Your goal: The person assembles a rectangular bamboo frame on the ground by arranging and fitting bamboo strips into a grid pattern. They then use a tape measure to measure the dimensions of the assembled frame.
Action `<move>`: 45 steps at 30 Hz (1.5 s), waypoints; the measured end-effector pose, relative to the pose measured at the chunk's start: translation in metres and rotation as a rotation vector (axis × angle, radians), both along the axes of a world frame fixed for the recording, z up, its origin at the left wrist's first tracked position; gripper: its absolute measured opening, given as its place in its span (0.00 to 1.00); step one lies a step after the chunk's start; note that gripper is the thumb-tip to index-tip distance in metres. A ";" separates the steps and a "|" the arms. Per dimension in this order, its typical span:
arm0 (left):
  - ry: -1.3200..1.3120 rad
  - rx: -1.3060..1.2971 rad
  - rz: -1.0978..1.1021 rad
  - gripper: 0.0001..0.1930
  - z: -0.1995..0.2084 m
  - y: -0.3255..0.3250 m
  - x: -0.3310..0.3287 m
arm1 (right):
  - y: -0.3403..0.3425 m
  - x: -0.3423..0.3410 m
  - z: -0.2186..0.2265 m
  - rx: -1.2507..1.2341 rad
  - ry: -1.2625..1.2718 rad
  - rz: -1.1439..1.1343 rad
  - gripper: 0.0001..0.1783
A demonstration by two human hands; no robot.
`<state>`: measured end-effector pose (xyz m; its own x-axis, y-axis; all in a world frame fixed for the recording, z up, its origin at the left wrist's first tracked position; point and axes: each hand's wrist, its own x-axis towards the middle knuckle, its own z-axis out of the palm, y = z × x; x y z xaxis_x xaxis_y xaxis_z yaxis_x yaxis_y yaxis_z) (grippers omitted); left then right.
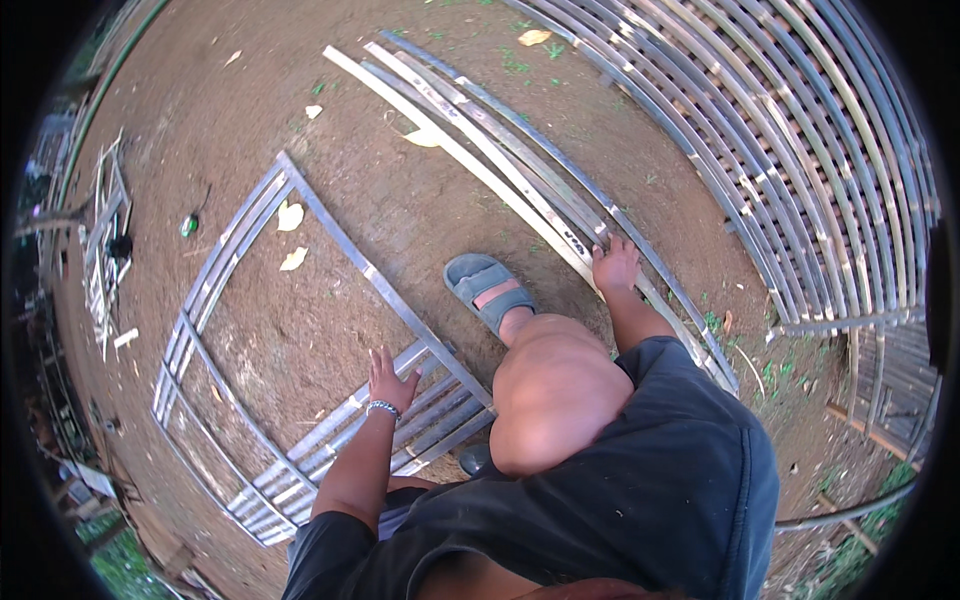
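Note:
My left hand (393, 384), with a bracelet at its wrist, is open with fingers apart over the near slats of a bamboo frame (355, 255). The frame lies flat on the ground, its slats crowded along the near side and the far left side. To the right, several long split bamboo strips (480, 170) lie side by side, slanting from far left to near right. My right hand (616, 266) rests on these strips near their closer part, fingers spread over them. Whether it touches more than one strip is hard to tell.
A large bamboo slat panel (790, 130) fills the far right. My sandalled foot (490, 290) stands between the frame and the strips. At the left lie a heap of bamboo scraps (105, 245) and a small green object (189, 226). Dry leaves (290, 217) are scattered on the dirt.

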<state>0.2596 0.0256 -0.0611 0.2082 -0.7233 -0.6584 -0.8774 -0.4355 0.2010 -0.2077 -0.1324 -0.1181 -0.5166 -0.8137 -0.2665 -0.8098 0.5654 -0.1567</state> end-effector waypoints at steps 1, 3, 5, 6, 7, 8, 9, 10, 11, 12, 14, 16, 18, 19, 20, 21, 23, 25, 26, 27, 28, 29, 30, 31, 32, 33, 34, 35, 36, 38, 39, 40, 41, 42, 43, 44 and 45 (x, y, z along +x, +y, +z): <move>-0.005 0.021 -0.012 0.54 -0.003 -0.001 0.002 | 0.001 -0.002 0.001 0.004 -0.011 0.000 0.29; 0.003 0.046 -0.006 0.53 -0.006 -0.005 0.005 | 0.001 -0.004 0.011 0.040 -0.017 0.012 0.30; -0.001 0.043 -0.003 0.53 -0.012 -0.006 0.009 | 0.006 -0.009 0.007 0.030 -0.010 0.011 0.30; 0.007 0.041 0.010 0.54 -0.012 -0.008 0.008 | 0.007 -0.013 0.007 0.023 -0.002 0.011 0.30; 0.015 0.039 0.023 0.54 -0.011 -0.009 0.007 | 0.008 -0.017 0.007 0.025 0.007 0.018 0.30; 0.023 0.038 0.038 0.54 -0.011 -0.010 0.006 | 0.010 -0.020 0.008 0.028 0.017 0.027 0.31; 0.016 0.019 0.027 0.54 -0.017 -0.006 0.007 | 0.010 -0.022 0.009 0.031 0.025 0.039 0.31; 0.004 0.000 0.020 0.54 -0.024 -0.001 0.011 | 0.008 -0.021 0.012 0.038 0.019 0.039 0.31; -0.008 -0.019 0.014 0.54 -0.030 0.004 0.014 | 0.006 -0.020 0.016 0.044 0.013 0.040 0.31; -0.001 -0.009 0.019 0.54 -0.029 0.007 0.012 | 0.006 -0.021 0.018 0.054 0.009 0.036 0.30; 0.011 0.012 0.030 0.54 -0.028 0.013 0.006 | 0.005 -0.023 0.017 0.039 0.010 0.031 0.31; 0.012 0.020 0.011 0.54 -0.025 0.020 0.001 | 0.006 -0.023 0.017 0.040 0.007 0.024 0.31; 0.015 0.036 0.007 0.54 -0.022 0.024 -0.003 | 0.003 -0.021 0.018 0.051 0.000 0.019 0.31; 0.017 0.049 0.014 0.54 -0.021 0.026 -0.004 | 0.003 -0.020 0.017 0.038 -0.001 0.028 0.31; 0.020 0.062 0.019 0.54 -0.020 0.027 -0.005 | 0.004 -0.020 0.016 0.025 -0.002 0.037 0.31; 0.022 0.050 0.016 0.54 -0.024 0.032 -0.003 | 0.006 -0.020 0.014 0.015 -0.005 0.045 0.31; 0.027 0.026 0.008 0.54 -0.036 0.040 0.003 | 0.008 -0.024 0.007 -0.038 0.016 0.075 0.30; 0.017 0.049 0.021 0.54 -0.036 0.040 0.004 | 0.013 -0.028 0.000 -0.051 0.029 0.087 0.30; 0.012 0.061 0.027 0.54 -0.036 0.039 0.004 | 0.013 -0.032 -0.001 -0.045 0.034 0.085 0.30; 0.009 0.051 0.024 0.54 -0.036 0.040 0.006 | 0.012 -0.032 -0.002 -0.042 0.034 0.086 0.29; 0.007 0.041 0.020 0.54 -0.038 0.040 0.008 | 0.011 -0.033 0.000 -0.011 0.034 0.073 0.30; 0.004 0.031 0.017 0.54 -0.039 0.041 0.010 | 0.011 -0.033 0.003 0.021 0.035 0.060 0.30; 0.005 0.040 0.024 0.54 -0.037 0.038 0.009 | 0.010 -0.035 0.010 0.049 0.038 0.046 0.30; 0.006 0.049 0.032 0.54 -0.033 0.035 0.008 | 0.009 -0.035 0.019 0.081 0.036 0.028 0.29; 0.007 0.057 0.040 0.54 -0.031 0.034 0.008 | 0.009 -0.038 0.015 0.077 0.060 0.018 0.29; 0.013 0.048 0.035 0.54 -0.032 0.033 0.008 | 0.009 -0.045 0.013 0.071 0.087 0.008 0.29; 0.019 0.040 0.031 0.54 -0.033 0.032 0.008 | 0.009 -0.052 0.013 0.065 0.114 -0.001 0.29; 0.025 0.032 0.027 0.54 -0.034 0.031 0.008 | 0.009 -0.060 0.015 0.083 0.117 -0.014 0.30; 0.025 0.036 0.020 0.53 -0.033 0.029 0.007 | 0.007 -0.066 0.015 0.115 0.123 -0.043 0.30; 0.024 0.044 0.007 0.53 -0.031 0.026 0.005 | 0.003 -0.078 0.016 0.178 0.136 -0.100 0.31; 0.023 0.041 0.000 0.53 -0.031 0.025 0.005 | 0.002 -0.080 0.016 0.225 0.145 -0.092 0.31; 0.022 0.038 -0.007 0.53 -0.031 0.024 0.006 | 0.001 -0.081 0.016 0.273 0.154 -0.083 0.31; 0.022 0.035 -0.014 0.53 -0.031 0.024 0.006 | 0.001 -0.083 0.015 0.320 0.164 -0.074 0.31; 0.016 0.033 -0.024 0.53 -0.034 0.024 0.007 | -0.001 -0.087 0.012 0.347 0.164 -0.075 0.31; 0.011 0.031 -0.034 0.53 -0.037 0.024 0.008 | -0.003 -0.092 0.008 0.374 0.165 -0.075 0.30; 0.005 0.029 -0.044 0.53 -0.039 0.024 0.009 | -0.004 -0.094 0.006 0.401 0.166 -0.074 0.30; 0.013 0.029 -0.035 0.54 -0.037 0.023 0.008 | -0.006 -0.092 0.006 0.413 0.175 -0.073 0.29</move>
